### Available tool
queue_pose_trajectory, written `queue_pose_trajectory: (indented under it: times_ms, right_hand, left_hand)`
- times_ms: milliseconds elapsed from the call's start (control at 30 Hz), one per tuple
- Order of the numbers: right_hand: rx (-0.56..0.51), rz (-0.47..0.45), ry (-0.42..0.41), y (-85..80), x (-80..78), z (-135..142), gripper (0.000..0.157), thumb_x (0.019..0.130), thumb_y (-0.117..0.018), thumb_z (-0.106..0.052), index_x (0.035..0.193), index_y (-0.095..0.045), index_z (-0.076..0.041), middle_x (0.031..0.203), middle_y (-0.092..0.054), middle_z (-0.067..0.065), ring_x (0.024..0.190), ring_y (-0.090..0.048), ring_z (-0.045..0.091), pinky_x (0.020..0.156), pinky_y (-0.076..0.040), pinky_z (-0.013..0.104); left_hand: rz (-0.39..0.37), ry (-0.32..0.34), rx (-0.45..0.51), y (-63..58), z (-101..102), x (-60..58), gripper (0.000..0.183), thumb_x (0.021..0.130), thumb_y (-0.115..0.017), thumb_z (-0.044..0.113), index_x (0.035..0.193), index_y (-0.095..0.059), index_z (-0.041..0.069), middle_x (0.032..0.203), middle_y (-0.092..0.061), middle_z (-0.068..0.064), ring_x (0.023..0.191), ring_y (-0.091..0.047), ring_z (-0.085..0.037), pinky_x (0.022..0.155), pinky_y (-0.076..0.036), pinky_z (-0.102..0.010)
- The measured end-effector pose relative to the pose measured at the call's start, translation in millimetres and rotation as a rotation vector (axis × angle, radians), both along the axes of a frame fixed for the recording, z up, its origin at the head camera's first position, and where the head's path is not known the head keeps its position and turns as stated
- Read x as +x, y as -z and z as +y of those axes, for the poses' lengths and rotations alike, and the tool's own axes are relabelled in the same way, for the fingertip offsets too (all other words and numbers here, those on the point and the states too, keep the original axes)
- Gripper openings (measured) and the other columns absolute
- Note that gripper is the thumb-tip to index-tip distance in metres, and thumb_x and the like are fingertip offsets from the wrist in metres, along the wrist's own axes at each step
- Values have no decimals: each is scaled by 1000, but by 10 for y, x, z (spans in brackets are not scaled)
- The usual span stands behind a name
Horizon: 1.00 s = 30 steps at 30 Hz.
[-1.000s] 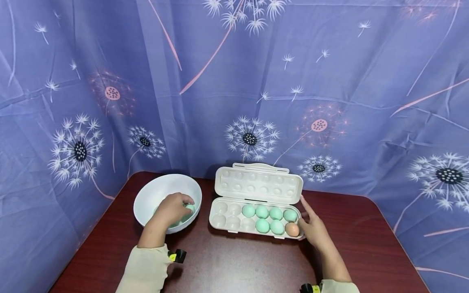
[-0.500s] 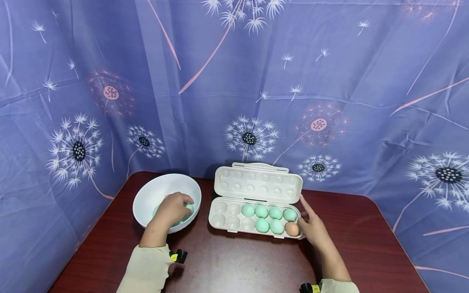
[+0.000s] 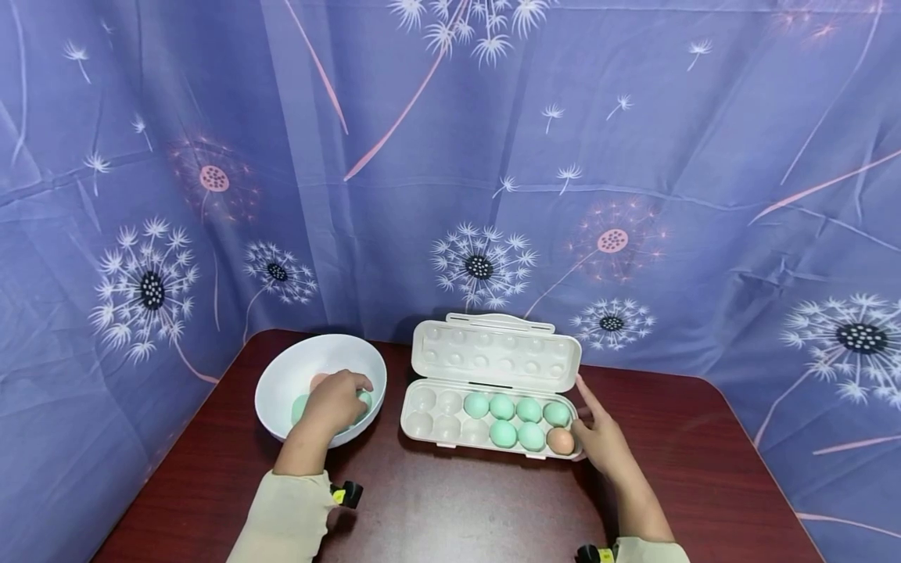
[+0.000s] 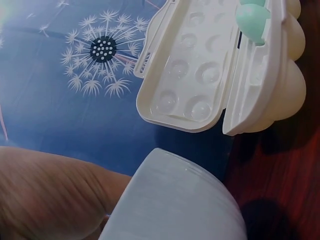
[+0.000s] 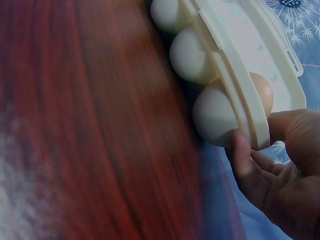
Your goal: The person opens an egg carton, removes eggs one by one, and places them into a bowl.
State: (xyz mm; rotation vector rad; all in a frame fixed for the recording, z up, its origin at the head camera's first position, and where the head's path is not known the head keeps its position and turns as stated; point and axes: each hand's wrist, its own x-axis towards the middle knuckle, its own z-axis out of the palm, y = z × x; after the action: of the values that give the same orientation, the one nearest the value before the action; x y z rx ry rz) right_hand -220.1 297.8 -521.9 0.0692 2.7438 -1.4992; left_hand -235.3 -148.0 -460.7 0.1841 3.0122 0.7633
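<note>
Inside the white bowl (image 3: 281,375), my left hand (image 3: 336,403) has its fingers curled round a green egg (image 3: 365,399), partly hidden by them. A brown egg (image 3: 317,381) and another green egg (image 3: 299,408) show beside that hand. To the right lies an egg box (image 3: 496,361), lid up. Several green eggs (image 3: 503,433) and one brown egg (image 3: 561,441) fill its right part; the left cups hold none. My right hand (image 3: 605,446) grips the box's right end, thumb and fingers on its rim in the right wrist view. The bowl hides the left fingertips in the left wrist view.
Everything stands on a dark red wooden table (image 3: 436,516). A blue curtain (image 3: 394,234) with a dandelion print hangs close behind the box and the bowl. The bowl's wall rises between the left hand and the box.
The left forearm has shifted slightly to the right while the hand stays in the bowl. More of the brown egg and green egg beside it now shows. The right hand and the box stay put.
</note>
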Motion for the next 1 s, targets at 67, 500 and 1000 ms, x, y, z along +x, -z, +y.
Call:
queue_pose_trajectory:
  times_ms: [67, 500, 1000]
  right_hand:
    - [-2, 1, 1, 1, 4, -1, 80, 96, -49, 1, 162, -20, -36, 125, -58, 28, 80, -66, 19, 52, -59, 36]
    - [-15, 7, -2, -1, 8, 5, 80, 96, -49, 2, 162, -21, -35, 123, -60, 27, 76, -66, 16, 51, -59, 36]
    - [-20, 14, -4, 8, 11, 4, 81, 96, -49, 3, 162, -21, -34, 123, -60, 27, 72, -65, 15, 51, -59, 36]
  left_hand:
    - [2, 3, -2, 13, 4, -4, 32, 76, -68, 1, 105, -77, 10, 112, -73, -14, 109, -67, -35, 93, -53, -50]
    - [-9, -14, 7, -7, 28, -3, 27, 78, -70, 2, 103, -78, 10, 110, -75, -12, 108, -68, -34, 92, -54, -49]
    - [227, -97, 97, -100, 168, 34, 24, 93, -62, 18, 112, -74, 8, 104, -72, -13, 100, -68, -34, 87, -55, -50]
